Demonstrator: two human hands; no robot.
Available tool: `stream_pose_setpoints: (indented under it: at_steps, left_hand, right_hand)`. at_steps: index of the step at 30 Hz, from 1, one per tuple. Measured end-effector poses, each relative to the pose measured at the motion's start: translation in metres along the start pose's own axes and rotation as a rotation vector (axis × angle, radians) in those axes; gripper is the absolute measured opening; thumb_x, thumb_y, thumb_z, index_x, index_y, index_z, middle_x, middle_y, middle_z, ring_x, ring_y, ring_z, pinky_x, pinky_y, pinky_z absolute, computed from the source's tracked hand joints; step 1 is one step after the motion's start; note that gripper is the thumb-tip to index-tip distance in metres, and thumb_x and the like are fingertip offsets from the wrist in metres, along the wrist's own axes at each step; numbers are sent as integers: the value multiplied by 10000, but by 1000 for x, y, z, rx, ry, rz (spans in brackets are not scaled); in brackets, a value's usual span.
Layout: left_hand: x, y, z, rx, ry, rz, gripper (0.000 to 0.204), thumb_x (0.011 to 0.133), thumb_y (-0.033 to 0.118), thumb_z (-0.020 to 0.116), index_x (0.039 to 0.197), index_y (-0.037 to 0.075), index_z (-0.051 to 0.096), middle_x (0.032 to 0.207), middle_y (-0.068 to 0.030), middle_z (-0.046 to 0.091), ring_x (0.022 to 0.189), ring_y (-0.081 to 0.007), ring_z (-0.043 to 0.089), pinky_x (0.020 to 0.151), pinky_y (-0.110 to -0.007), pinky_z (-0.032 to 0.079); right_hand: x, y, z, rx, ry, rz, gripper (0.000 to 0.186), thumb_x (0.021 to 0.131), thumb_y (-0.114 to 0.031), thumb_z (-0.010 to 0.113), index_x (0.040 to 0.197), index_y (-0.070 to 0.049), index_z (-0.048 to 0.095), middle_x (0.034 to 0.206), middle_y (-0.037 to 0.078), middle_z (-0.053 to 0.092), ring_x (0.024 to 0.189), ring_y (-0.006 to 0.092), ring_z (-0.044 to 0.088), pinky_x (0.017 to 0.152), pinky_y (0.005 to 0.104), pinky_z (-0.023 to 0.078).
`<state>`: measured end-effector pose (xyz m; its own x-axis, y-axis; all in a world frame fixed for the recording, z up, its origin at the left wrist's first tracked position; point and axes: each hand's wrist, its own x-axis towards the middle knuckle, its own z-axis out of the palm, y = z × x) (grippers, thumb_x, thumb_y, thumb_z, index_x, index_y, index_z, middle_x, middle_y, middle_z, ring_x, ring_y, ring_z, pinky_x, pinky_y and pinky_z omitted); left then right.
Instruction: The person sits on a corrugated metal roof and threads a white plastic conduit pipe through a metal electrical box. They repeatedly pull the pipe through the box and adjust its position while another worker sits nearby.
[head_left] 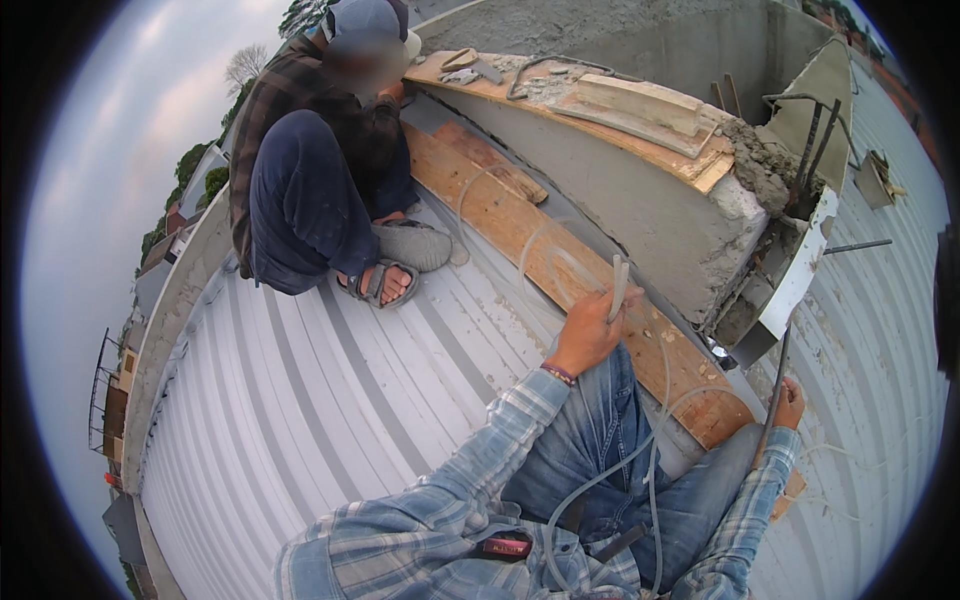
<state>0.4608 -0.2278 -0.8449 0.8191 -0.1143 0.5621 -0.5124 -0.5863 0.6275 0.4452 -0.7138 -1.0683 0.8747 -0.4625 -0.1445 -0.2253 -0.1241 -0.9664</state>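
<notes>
My left hand [588, 335] is raised over my knee, its fingers closed around a clear flexible hose [618, 288] that is doubled or bunched in the grip. From there the hose [655, 450] hangs in loops over my jeans and lap, and another length runs over the plank toward a co-worker. My right hand [789, 404] is low at the right, beside a dark thin bar [776, 385] crossing in front of my wrist. Its fingers are partly hidden, so I cannot make out whether it holds anything.
A co-worker [320, 170] in a cap and sandals crouches at the upper left. A wooden plank [560, 270] lies along a plastered concrete beam [600, 180] topped with boards and mortar scraps. Bent rebar [815, 150] juts from the beam's end. Ribbed metal roofing [330, 400] spreads around, edged by a parapet [165, 350].
</notes>
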Motion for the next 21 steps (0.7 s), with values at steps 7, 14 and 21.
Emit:
stream_pose_setpoints:
  at_steps: [7, 14, 21]
  left_hand:
    - [5, 13, -3, -117, -53, -251, 274, 1044, 219, 550, 1217, 45, 673, 968, -237, 716, 924, -440, 687, 803, -480, 532]
    - [4, 12, -3, -3, -67, -219, 237, 1033, 176, 585, 1160, 16, 705, 978, -219, 725, 929, -395, 704, 820, -419, 537]
    - [-3, -3, 7, 46, -38, -102, 370, 947, 117, 597, 1314, 131, 639, 948, -237, 656, 866, -445, 643, 774, -519, 516]
  right_hand:
    - [2, 4, -4, 28, 1, 18, 313, 993, -221, 636, 1250, -42, 637, 922, 61, 688, 654, 105, 584, 555, 243, 491]
    - [-2, -5, -2, 12, -2, 13, 302, 994, -211, 623, 1241, -37, 637, 917, 58, 681, 656, 113, 587, 555, 251, 497]
    - [-3, -5, 1, -49, 36, -22, 297, 992, -204, 621, 1236, -34, 633, 901, 56, 670, 649, 122, 592, 552, 256, 506]
